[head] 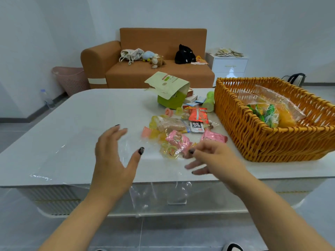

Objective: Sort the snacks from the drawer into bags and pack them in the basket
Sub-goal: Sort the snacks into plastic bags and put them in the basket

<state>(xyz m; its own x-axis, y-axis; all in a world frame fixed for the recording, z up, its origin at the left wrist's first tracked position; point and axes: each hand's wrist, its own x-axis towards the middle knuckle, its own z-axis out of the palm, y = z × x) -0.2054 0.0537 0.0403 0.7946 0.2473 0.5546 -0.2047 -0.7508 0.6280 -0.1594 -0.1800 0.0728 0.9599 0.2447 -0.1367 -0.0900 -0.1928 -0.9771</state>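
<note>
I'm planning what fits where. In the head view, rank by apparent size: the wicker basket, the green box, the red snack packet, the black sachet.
1. wicker basket, though it's nearer the camera
2. green box
3. red snack packet
4. black sachet, close to the red packet, so that order is unsure

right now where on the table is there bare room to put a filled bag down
The far left of the table, beyond the left hand, is bare up to the green box. A clear plastic bag covers the near left. It is crowded from the snack pile across to the wicker basket.
</note>
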